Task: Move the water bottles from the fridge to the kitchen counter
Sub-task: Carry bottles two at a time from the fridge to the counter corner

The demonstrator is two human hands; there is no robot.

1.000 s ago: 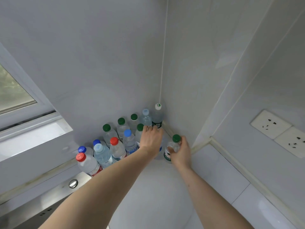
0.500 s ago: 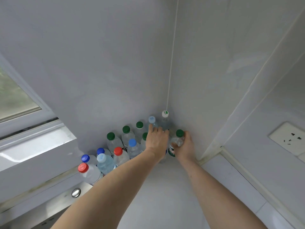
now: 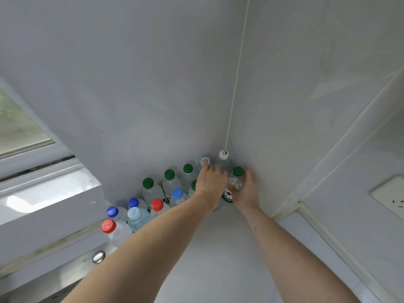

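2 hands [image 3: 211,184] flank green-capped bottle [image 3: 235,182]; right hand [image 3: 247,191] grips it.

Home kitchen — white counter [image 3: 218,259], tiled walls, wall socket [image 3: 391,196], window [image 3: 19,125].

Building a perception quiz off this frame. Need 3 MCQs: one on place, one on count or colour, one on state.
1. Where do the bottles stand?
A. In a fridge
B. On the counter in the wall corner
C. In the sink

2. How many red caps show?
A. Two
B. None
C. Five

3. What is the right hand doing?
A. Hanging free
B. Pressing a socket
C. Gripping a green-capped bottle

Answers
1: B, the bottles cluster on the counter where the two walls meet.
2: A, one red cap at the near left, another further in.
3: C, the right hand wraps the green-capped bottle beside the left hand.
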